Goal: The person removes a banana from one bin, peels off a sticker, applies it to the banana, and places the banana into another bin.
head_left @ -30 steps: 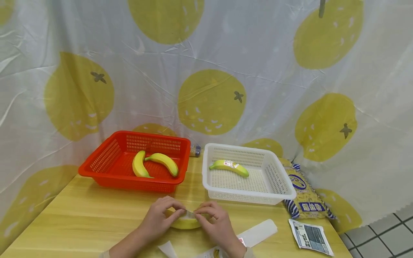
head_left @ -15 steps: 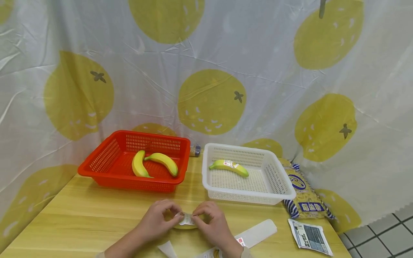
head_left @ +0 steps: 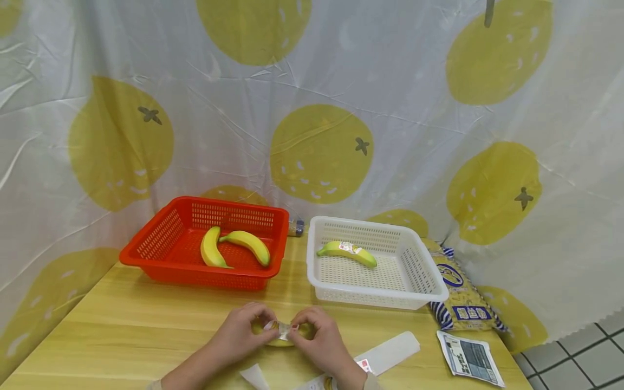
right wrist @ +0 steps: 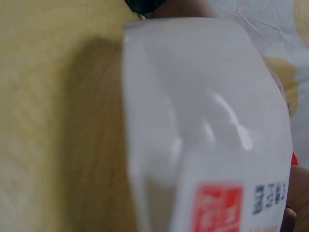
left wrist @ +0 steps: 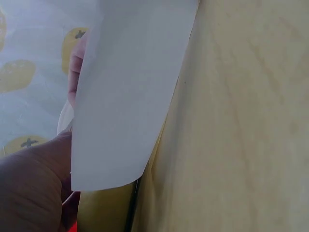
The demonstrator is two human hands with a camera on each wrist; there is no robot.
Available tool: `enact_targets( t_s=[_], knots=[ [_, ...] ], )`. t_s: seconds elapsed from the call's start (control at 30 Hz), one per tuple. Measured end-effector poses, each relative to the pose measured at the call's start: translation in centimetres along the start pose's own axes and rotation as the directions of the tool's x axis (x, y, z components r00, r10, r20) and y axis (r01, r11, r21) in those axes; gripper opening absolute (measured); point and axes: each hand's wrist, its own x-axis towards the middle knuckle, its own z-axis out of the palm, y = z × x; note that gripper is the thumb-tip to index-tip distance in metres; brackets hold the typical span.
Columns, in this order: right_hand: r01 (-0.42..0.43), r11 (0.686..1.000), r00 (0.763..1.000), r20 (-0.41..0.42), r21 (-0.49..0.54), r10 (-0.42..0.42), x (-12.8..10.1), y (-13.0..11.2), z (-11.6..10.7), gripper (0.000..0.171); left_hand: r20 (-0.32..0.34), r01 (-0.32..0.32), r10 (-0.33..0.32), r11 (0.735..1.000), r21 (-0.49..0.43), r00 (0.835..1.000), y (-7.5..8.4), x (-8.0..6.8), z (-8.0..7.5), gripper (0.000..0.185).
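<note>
A banana (head_left: 279, 343) lies on the wooden table near its front, with a white label (head_left: 284, 331) on its upper side. My left hand (head_left: 239, 333) pinches the label's left end between thumb and forefinger. At its right end, my right hand (head_left: 319, 337) does the same, fingers curled close over the banana. Both hands cover the banana's ends in part. A white paper strip (left wrist: 125, 96) fills much of the left wrist view and hides the left fingertips. White paper with a red printed square (right wrist: 207, 106) blocks the right wrist view.
Behind the hands stand a red basket (head_left: 205, 275) with two bananas (head_left: 246, 245) and a white basket (head_left: 370, 295) with one labelled banana (head_left: 346, 252). Paper strips (head_left: 395, 349) lie beside the right forearm. A yellow bag (head_left: 463, 298) and flat packet (head_left: 470, 357) are at right.
The label, earlier stretched between the hands above the banana, has come down onto its surface. Both hands have lowered slightly toward the front. Baskets and packets stay put.
</note>
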Motion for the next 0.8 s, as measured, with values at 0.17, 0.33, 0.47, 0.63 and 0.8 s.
enact_targets(
  t_s=[0.17, 0.33, 0.47, 0.63, 0.8],
  knots=[
    [0.039, 0.999, 0.999, -0.006, -0.032, -0.039, 0.0, 0.1, 0.3, 0.023, 0.023, -0.004, 0.004, 1.0, 0.01, 1.0, 0.2, 0.1, 0.2, 0.034],
    [0.013, 0.999, 1.0, -0.009, -0.042, -0.013, 0.1, 0.2, 0.5, 0.026, 0.068, 0.066, -0.067, 0.998, 0.01, 0.995, 0.2, 0.3, 0.1, 0.038],
    [-0.05, 0.999, 0.999, 0.009, -0.013, 0.05, 0.0, 0.2, 0.3, 0.026, 0.099, 0.111, -0.109, 0.994, -0.013, 0.989, 0.0, 0.4, -0.3, 0.042],
    [-0.081, 0.996, 0.997, 0.022, 0.037, 0.08, -0.1, 0.0, -0.1, 0.037, 0.127, 0.033, -0.026, 0.998, -0.056, 0.992, -0.5, 0.2, -0.6, 0.042],
    [0.108, 0.994, 0.994, -0.02, -0.007, -0.108, -0.3, -0.1, -0.2, 0.026, 0.11, -0.101, 0.11, 0.992, -0.081, 0.988, -0.8, 0.1, -0.6, 0.037]
  ],
)
